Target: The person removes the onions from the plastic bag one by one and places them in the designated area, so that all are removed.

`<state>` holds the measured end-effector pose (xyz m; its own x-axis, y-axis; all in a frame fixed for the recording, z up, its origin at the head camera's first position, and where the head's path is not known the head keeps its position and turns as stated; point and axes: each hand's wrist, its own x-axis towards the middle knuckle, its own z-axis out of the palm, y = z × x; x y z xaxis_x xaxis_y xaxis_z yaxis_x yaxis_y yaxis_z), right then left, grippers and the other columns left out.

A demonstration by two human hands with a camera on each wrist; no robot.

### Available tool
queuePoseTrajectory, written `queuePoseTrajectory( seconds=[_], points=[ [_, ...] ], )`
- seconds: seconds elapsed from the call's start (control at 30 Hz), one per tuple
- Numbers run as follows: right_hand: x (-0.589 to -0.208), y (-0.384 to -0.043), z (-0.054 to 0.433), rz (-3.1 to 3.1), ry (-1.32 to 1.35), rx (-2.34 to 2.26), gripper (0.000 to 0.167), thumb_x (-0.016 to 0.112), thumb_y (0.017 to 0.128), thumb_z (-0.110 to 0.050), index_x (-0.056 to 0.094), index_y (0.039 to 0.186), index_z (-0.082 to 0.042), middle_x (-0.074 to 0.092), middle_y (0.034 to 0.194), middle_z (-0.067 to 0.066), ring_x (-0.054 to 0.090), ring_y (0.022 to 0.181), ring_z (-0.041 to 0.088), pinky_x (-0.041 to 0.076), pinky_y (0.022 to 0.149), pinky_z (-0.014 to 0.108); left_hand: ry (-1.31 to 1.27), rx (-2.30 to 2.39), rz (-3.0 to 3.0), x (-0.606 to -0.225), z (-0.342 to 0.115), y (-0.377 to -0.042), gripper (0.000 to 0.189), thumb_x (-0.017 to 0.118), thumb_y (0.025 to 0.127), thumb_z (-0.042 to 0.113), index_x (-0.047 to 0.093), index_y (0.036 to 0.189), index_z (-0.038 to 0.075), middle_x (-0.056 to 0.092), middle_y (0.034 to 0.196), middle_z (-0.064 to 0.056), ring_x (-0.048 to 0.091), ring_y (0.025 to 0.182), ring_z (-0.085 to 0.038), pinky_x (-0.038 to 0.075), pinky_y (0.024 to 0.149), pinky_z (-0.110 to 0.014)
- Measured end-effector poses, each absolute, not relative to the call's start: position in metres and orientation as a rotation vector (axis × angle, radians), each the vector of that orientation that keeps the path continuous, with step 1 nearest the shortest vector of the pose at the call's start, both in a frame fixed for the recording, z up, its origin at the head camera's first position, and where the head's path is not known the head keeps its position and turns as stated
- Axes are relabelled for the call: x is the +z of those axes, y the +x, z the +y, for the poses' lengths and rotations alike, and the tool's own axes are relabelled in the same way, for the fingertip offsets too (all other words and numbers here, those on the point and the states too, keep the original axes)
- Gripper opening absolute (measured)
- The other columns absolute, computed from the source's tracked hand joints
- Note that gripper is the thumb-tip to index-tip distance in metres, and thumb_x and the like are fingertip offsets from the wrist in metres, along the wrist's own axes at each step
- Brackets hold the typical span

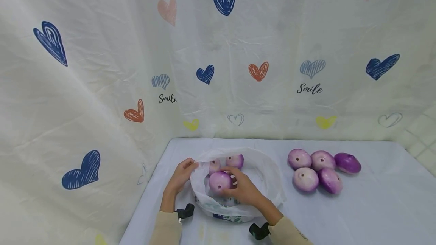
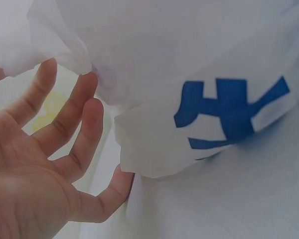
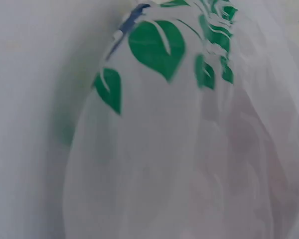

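Note:
A white plastic bag (image 1: 272, 177) stands wide open on the table, with two purple onions, one of them (image 1: 235, 161), lying inside. At its left rim my left hand (image 1: 181, 177) pinches the plastic. The left wrist view shows that hand (image 2: 55, 134) with its lower fingers bent against the bag's side (image 2: 154, 144), near blue print. My right hand (image 1: 243, 187) reaches into the bag and grips another purple onion (image 1: 219, 182) between thumb and fingers. In the right wrist view the bag's wall (image 3: 154, 164), printed with green leaves, hides the right hand and the onion.
Right of the bag, several purple onions (image 1: 323, 160) sit in a cluster on the white-covered table (image 1: 374, 207). A curtain (image 1: 286, 41) printed with hearts hangs behind the table and along its left side. Black wrist mounts (image 1: 185, 211) are on both forearms.

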<state>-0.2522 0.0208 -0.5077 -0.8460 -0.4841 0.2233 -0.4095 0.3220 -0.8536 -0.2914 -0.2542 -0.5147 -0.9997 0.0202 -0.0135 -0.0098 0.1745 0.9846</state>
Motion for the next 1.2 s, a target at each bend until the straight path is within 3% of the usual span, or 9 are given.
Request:
queuePoseTrajectory(
  seconds=[0.13, 0.37, 0.77, 0.97, 1.2],
  points=[
    [-0.501, -0.252, 0.032, 2.524, -0.827, -1.593, 0.069, 0.084, 0.085, -0.022, 0.05, 0.144, -0.01, 0.059, 0.137, 0.01, 0.061, 0.101, 0.023, 0.056, 0.083, 0.024, 0.018, 2.006, 2.382, -0.514, -0.254, -0.291, 0.019, 0.063, 0.102, 0.021, 0.062, 0.099, 0.002, 0.059, 0.09, -0.001, 0.057, 0.081, -0.016, 0.05, 0.068, -0.029],
    [-0.488, -0.252, 0.053, 2.526, -0.793, -1.66, 0.07, 0.084, 0.085, -0.021, 0.05, 0.145, -0.013, 0.055, 0.138, 0.015, 0.06, 0.103, 0.028, 0.058, 0.085, 0.032, 0.018, 1.997, 2.387, -0.51, -0.255, -0.288, 0.019, 0.063, 0.102, 0.021, 0.063, 0.099, 0.002, 0.059, 0.09, -0.001, 0.057, 0.081, -0.015, 0.049, 0.068, -0.028],
    [-0.475, -0.248, 0.092, 2.582, -0.717, -1.707, 0.071, 0.085, 0.085, -0.028, 0.049, 0.145, -0.018, 0.056, 0.138, 0.014, 0.063, 0.103, 0.027, 0.058, 0.087, 0.032, 0.0, 1.987, 2.398, -0.511, -0.252, -0.289, 0.019, 0.063, 0.102, 0.023, 0.063, 0.099, 0.004, 0.061, 0.092, -0.002, 0.058, 0.083, -0.016, 0.05, 0.07, -0.029],
    [-0.473, -0.243, 0.117, 2.564, -0.773, -1.765, 0.068, 0.082, 0.087, -0.022, 0.049, 0.146, -0.012, 0.054, 0.135, 0.017, 0.064, 0.101, 0.018, 0.058, 0.087, 0.029, -0.01, 1.987, 2.398, -0.511, -0.251, -0.289, 0.019, 0.063, 0.102, 0.023, 0.064, 0.1, 0.004, 0.061, 0.092, -0.002, 0.058, 0.083, -0.016, 0.049, 0.07, -0.029],
    [-0.473, -0.235, 0.151, 2.592, -0.729, -1.782, 0.066, 0.08, 0.089, -0.019, 0.049, 0.147, -0.014, 0.053, 0.132, 0.015, 0.064, 0.1, 0.008, 0.056, 0.087, 0.023, -0.019, 1.966, 2.41, -0.511, -0.252, -0.289, 0.019, 0.063, 0.102, 0.025, 0.064, 0.1, 0.006, 0.062, 0.094, -0.002, 0.059, 0.084, -0.016, 0.05, 0.071, -0.029]
  ],
)
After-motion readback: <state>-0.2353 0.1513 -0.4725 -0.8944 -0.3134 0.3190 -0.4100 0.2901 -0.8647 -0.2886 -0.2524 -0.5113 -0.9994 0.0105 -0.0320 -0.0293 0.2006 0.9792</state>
